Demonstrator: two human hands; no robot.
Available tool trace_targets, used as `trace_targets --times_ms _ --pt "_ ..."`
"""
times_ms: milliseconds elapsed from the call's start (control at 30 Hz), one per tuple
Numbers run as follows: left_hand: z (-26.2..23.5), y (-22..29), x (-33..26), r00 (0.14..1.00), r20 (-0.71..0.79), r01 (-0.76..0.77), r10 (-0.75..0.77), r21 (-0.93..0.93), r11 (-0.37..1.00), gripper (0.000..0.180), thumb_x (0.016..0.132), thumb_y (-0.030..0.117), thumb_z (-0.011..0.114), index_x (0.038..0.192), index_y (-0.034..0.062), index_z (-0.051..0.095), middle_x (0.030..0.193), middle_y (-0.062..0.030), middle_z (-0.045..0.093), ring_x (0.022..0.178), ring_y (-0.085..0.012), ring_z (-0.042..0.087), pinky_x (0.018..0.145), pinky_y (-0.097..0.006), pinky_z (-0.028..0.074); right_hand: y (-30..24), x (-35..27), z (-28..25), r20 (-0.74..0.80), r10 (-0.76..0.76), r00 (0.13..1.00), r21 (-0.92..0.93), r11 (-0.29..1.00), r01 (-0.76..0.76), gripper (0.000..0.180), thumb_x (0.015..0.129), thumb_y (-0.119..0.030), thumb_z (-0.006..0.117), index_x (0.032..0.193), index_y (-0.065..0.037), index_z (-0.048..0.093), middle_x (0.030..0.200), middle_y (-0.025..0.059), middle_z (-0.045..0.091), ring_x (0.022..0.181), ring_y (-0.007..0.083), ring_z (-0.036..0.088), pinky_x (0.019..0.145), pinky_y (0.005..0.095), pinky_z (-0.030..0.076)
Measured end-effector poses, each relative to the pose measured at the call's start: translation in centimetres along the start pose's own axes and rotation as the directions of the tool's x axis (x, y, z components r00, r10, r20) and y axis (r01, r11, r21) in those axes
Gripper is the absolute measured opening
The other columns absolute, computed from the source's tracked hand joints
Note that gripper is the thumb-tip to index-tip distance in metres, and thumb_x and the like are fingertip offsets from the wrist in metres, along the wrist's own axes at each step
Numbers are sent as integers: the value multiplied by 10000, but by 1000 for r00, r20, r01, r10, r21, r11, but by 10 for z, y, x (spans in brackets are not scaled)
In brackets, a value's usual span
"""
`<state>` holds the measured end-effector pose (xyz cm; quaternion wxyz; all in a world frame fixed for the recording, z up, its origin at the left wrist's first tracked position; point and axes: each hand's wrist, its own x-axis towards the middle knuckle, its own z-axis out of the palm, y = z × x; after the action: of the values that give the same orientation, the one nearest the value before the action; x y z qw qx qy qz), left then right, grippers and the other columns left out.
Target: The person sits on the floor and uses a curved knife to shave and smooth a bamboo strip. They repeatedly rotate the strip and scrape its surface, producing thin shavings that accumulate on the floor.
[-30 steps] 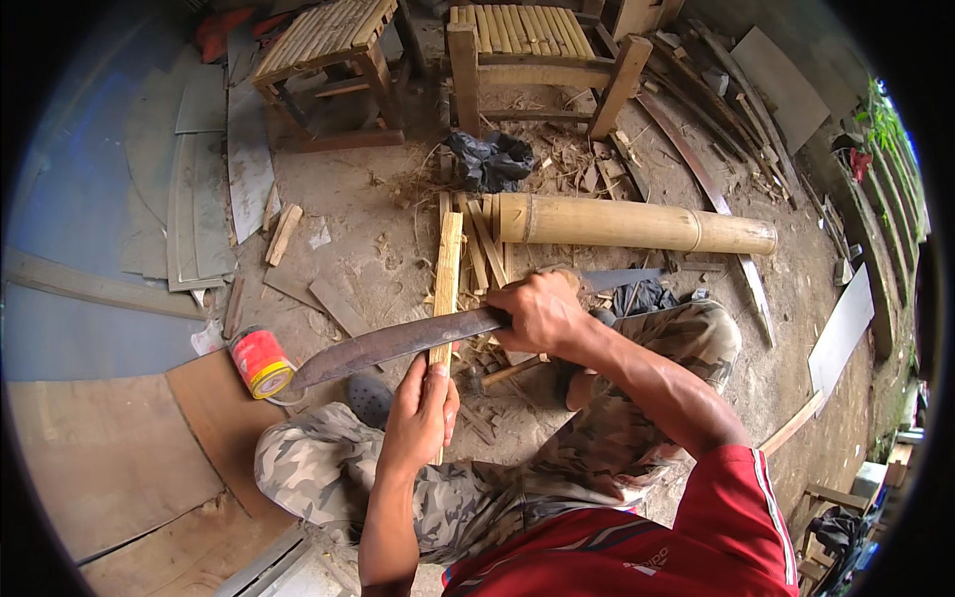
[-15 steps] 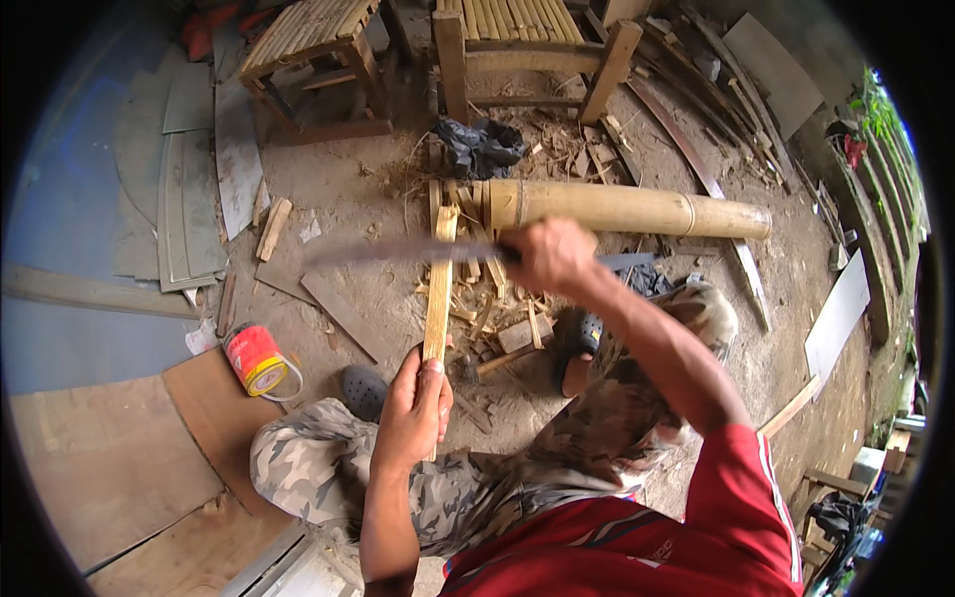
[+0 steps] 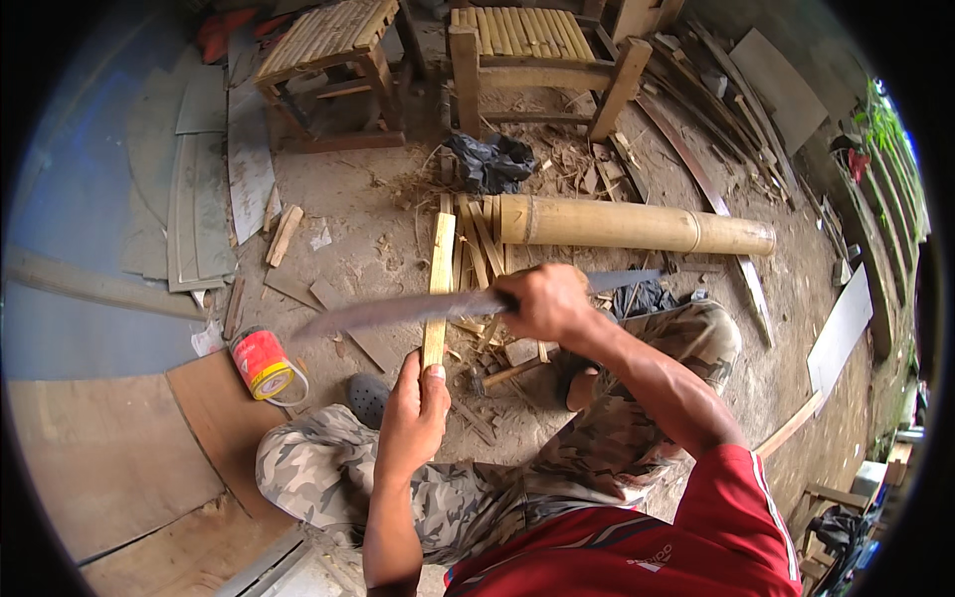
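A long, pale bamboo strip [image 3: 442, 261] points away from me, its lower part gripped in my left hand [image 3: 410, 410] with the thumb along it. My right hand [image 3: 545, 300] is wrapped round the handle of a machete [image 3: 373, 314]. The long dark blade reaches left and crosses over the strip about midway; I cannot tell whether it touches. Beyond my hands lies a thick bamboo pole [image 3: 617, 224], with several split bamboo pieces [image 3: 479, 242] beside its left end.
A hammer [image 3: 509, 374] and shavings lie between my feet. A red and yellow can [image 3: 262, 365] stands left, near brown boards [image 3: 224, 408]. Two bamboo-topped seats [image 3: 333, 40] [image 3: 522, 33] stand at the back, a black plastic bag [image 3: 489, 162] before them. Scrap wood [image 3: 731, 95] lies far right.
The machete blade has come nearer to me along the strip, and my right hand has lowered with it. My left hand keeps its hold on the strip. The whole view has shifted slightly.
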<state>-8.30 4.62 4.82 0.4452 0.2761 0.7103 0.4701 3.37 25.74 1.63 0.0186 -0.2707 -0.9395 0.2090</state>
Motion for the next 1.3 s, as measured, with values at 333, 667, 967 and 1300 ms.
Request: trace_targets --times_ms 333,667,967,1300 --pt "3 -2 -1 996 -38 -66 82 313 948 252 1029 261 430 1074 18 477 723 -184 582 641 -373 598 597 -441 453 12 12 9 -145 -77 986 25 996 82 101 768 -224 644 761 -129 678 563 93 626 453 236 572 452 413 469" --pt "7 2 -5 999 -38 -16 31 338 941 238 1018 241 450 1067 12 496 758 -210 599 711 -401 617 628 -448 462 32 41 1 -49 238 970 35 971 -237 237 931 -342 560 819 -173 683 551 4 589 422 137 497 371 338 417" --pt "7 -7 8 999 -40 -28 35 156 987 286 1041 227 426 1198 12 529 635 28 439 518 -47 403 478 -230 352 31 44 -3 -32 160 987 -56 985 -162 214 842 -316 585 913 -172 727 697 89 669 566 260 632 522 397 512" --pt "-1 -6 2 999 -26 -21 26 177 984 285 1032 238 434 1161 9 545 628 -33 478 526 -114 454 508 -301 399 31 47 -3 1 215 977 66 974 -215 218 983 -345 495 1016 -224 674 594 -6 522 407 80 372 310 254 313"
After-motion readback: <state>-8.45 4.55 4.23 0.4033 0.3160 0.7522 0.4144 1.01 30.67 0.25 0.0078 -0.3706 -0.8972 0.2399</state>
